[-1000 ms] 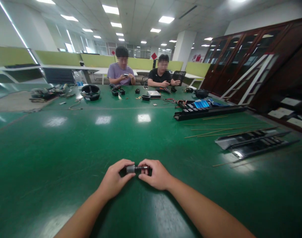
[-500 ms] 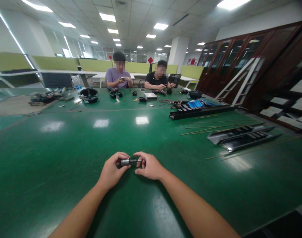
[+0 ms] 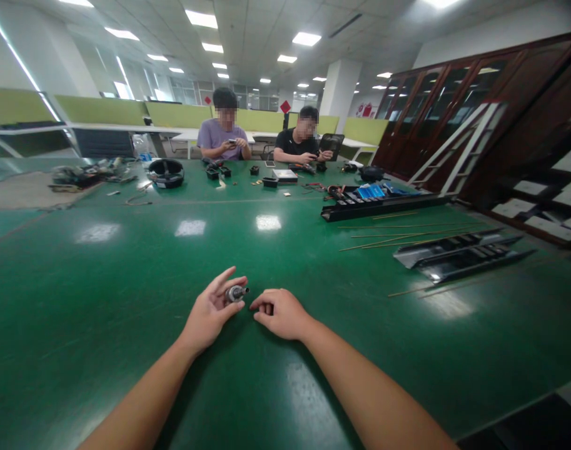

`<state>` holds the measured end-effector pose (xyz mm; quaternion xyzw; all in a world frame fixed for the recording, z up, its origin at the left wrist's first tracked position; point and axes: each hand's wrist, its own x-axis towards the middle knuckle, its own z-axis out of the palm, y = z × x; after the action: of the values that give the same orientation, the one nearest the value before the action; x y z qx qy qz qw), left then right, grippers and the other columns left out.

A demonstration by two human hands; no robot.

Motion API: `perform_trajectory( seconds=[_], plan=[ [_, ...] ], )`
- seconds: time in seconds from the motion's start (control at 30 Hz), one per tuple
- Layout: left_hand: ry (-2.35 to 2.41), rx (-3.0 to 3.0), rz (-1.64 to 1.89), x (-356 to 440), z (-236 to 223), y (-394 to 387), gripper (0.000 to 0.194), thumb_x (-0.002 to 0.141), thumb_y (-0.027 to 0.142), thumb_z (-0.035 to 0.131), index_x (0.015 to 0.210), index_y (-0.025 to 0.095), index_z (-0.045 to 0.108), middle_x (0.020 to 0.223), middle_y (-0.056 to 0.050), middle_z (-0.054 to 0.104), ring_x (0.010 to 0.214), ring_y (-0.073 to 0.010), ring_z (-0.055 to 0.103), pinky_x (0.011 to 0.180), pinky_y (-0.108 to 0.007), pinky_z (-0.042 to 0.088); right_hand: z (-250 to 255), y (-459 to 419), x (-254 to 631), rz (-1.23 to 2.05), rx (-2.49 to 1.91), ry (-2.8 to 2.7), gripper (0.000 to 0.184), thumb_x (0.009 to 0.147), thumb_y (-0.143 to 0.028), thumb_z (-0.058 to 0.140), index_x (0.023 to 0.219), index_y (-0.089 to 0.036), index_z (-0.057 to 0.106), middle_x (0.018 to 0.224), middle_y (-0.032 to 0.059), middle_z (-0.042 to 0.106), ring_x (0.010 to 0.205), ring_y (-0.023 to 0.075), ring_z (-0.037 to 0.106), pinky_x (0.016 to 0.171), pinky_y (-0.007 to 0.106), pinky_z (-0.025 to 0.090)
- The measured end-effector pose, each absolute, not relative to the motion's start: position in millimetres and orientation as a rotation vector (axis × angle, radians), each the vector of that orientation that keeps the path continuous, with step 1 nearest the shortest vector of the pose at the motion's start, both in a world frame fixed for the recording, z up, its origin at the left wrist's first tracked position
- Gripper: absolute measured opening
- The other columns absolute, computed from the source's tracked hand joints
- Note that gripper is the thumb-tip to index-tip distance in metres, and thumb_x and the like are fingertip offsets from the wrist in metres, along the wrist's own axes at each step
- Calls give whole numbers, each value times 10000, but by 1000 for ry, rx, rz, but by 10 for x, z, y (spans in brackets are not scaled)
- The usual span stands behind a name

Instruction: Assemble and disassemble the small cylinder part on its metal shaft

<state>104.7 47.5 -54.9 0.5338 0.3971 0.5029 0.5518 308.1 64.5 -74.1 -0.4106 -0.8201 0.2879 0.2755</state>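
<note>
Here we are in close: the left hand [image 3: 204,320] has a short silver-and-black cylindrical metal piece [image 3: 234,294] pinched between thumb and fingers, its forefinger lifted and spread away. The piece sits just above the glossy green table [image 3: 126,281], narrow dark end aimed towards three o'clock. Over at four o'clock from it, the right hand [image 3: 285,315] waits close by, not touching, fingers curled, thumb and forefinger tips slightly apart; whether anything small is tucked inside, I cannot tell.

This looks like a one-handed hold, the piece presented for handling. Bringing the right hand onto it would call for opening those curled fingers, crossing the small gap and meeting the narrow end squarely, the left pinch steady.

Up at eleven o'clock, a black rounded headset-like object [image 3: 166,179]; out at two, a long black channel-shaped tray [image 3: 344,213] with shiny blue packets [image 3: 370,192]. Brands, labels? Nothing legible; any print on the packets is too small.
</note>
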Motion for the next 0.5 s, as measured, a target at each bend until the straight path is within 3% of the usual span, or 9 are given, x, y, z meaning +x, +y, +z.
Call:
perform_trajectory(
  seconds=[0.13, 0.5],
  plan=[
    [963, 1296, 1133, 1060, -550, 493, 432, 751, 257, 774, 1125, 138, 594, 1309, -159, 592, 1213, -285, 564, 1088, -480, 415, -756, 660, 3082, 773, -1092, -2206, 160, 785, -198, 669, 930, -216, 733, 765, -8, 657, 651, 117, 569, 648, 234, 433],
    [943, 1365, 1116, 1035, -647, 492, 311, 749, 208, 774, 971, 165, 560, 1281, -137, 610, 1225, -256, 560, 1091, -480, 402, -773, 659, 3089, 770, -1044, -2194, 150, 778, -193, 676, 917, -210, 730, 760, -7, 657, 637, 114, 571, 632, 231, 440]
  ],
)
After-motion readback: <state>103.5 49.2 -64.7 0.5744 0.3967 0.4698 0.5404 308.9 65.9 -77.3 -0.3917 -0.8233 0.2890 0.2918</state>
